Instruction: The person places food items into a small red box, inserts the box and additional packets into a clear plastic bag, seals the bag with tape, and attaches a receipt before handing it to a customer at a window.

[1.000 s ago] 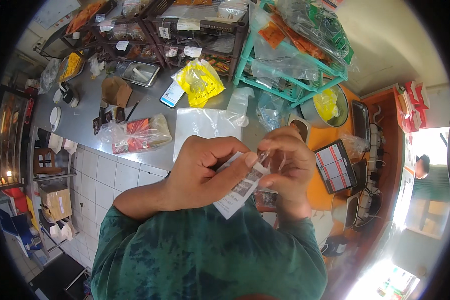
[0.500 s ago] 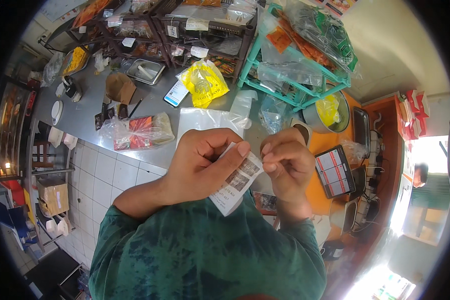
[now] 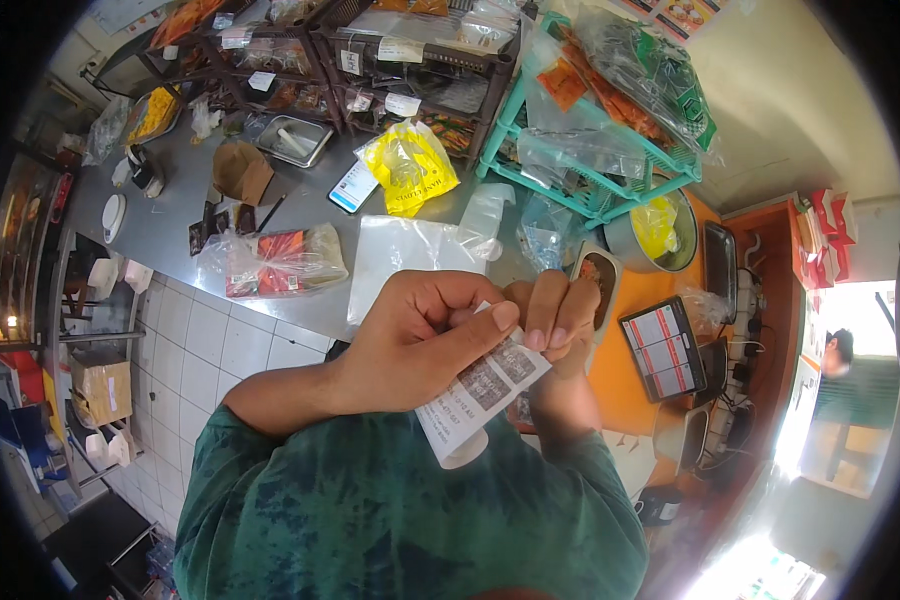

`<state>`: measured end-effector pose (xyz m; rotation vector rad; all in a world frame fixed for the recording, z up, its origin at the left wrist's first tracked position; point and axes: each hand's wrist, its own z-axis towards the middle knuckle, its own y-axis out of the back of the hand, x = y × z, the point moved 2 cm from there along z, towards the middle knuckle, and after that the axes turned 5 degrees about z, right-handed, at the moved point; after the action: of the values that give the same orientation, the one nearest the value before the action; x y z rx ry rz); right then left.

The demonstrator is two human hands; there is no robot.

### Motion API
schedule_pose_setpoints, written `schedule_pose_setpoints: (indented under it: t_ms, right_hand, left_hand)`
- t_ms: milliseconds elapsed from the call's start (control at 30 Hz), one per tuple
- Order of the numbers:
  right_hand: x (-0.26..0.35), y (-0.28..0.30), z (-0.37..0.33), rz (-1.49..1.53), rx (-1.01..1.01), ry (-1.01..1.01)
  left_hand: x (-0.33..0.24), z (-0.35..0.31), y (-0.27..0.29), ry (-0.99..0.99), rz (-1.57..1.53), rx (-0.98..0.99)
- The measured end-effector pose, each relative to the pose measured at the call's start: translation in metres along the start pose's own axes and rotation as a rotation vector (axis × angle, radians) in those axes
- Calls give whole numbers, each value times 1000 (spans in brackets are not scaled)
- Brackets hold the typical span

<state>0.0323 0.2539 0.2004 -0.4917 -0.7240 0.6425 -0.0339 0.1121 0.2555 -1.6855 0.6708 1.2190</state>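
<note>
A printed white paper slip (image 3: 460, 410), like a receipt, hangs in front of my green shirt. My left hand (image 3: 420, 345) pinches its upper part between thumb and curled fingers. My right hand (image 3: 560, 335) has its fingers bent together at the slip's upper right corner; the fingertips press close to the left thumb, partly hiding that edge. Just beyond the hands, a clear plastic bag (image 3: 410, 245) lies flat on the steel table, with a clear plastic glove (image 3: 483, 220) on its right end.
On the steel table (image 3: 185, 235) are a wrapped red package (image 3: 282, 270), a phone (image 3: 353, 187), a yellow plastic packet (image 3: 410, 170) and a metal tray (image 3: 295, 140). Brown racks (image 3: 410, 75) and a green basket (image 3: 595, 165) stand behind. A tablet (image 3: 663, 347) rests on the orange surface at right.
The slip and both hands have moved slightly down and right. My right hand has turned and closed in against the left thumb, uncovering a food container behind it.
</note>
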Motion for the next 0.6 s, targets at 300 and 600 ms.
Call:
schedule_pose_setpoints:
  t_ms: [300, 600]
  right_hand:
    - [-18, -9, -2, 413, -124, -122]
    - [-21, -7, 1, 496, -113, -119]
  left_hand:
    - [-5, -1, -6, -25, -18, -22]
    - [-5, -2, -1, -49, 144, -13]
